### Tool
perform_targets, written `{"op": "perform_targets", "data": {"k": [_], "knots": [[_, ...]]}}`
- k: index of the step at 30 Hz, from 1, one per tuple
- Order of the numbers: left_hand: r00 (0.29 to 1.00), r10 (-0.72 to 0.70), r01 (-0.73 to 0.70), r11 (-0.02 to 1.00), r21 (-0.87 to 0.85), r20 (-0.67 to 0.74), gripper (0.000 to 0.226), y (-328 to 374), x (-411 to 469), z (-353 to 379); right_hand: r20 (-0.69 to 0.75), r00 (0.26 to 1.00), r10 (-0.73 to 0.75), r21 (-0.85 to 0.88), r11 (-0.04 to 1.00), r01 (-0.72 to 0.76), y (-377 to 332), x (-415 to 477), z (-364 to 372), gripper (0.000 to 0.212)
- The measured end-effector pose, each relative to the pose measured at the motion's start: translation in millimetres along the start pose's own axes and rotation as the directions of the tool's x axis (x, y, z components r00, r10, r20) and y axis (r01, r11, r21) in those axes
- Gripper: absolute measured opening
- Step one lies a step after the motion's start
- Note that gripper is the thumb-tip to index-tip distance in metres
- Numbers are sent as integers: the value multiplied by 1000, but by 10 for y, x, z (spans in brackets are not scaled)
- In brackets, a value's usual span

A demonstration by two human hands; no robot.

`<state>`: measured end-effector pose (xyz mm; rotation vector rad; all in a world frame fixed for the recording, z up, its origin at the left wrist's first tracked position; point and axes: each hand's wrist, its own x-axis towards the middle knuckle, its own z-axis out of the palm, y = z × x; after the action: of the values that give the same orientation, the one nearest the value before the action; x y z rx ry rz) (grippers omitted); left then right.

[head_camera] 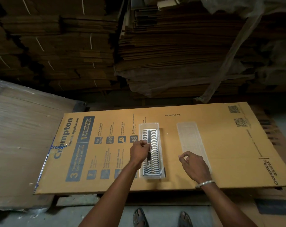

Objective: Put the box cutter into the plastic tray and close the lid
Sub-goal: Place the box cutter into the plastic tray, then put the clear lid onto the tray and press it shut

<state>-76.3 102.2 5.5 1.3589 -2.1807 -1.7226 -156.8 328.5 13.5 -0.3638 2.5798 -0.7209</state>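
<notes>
Pinching the box cutter [149,145] near mid-length, the left hand [139,151] holds it inside the plastic tray [155,154], over the wavy insert. Cutter's long axis runs along the tray's length, one end pointing away from the person. Right of the grip, the right hand [193,164] hovers empty, fingers loosely curled, over the near end of the lid [190,138], which lies flat on the cardboard sheet [220,145], parallel to the tray.
</notes>
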Motion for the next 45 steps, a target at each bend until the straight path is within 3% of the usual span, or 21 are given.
{"op": "perform_targets", "data": {"k": [7,13,22,29,45], "knots": [[999,20,-37,916,400,46,13,47,262,186,7,1000,21,-6,1000,-21,67,-56,-27,17],[999,3,-32,824,566,52,23,29,390,344,6,999,32,4,999,-32,104,-75,-40,17],[999,-35,20,799,602,13,19,-96,443,506,-12,999,33,-8,999,-33,173,-82,-44,21],[994,66,-3,815,579,-87,26,-125,442,579,-19,999,50,-9,999,-50,222,-33,-47,23],[985,137,-46,800,598,-107,30,-216,436,604,-44,996,73,-29,997,-75,391,158,92,26]]}}
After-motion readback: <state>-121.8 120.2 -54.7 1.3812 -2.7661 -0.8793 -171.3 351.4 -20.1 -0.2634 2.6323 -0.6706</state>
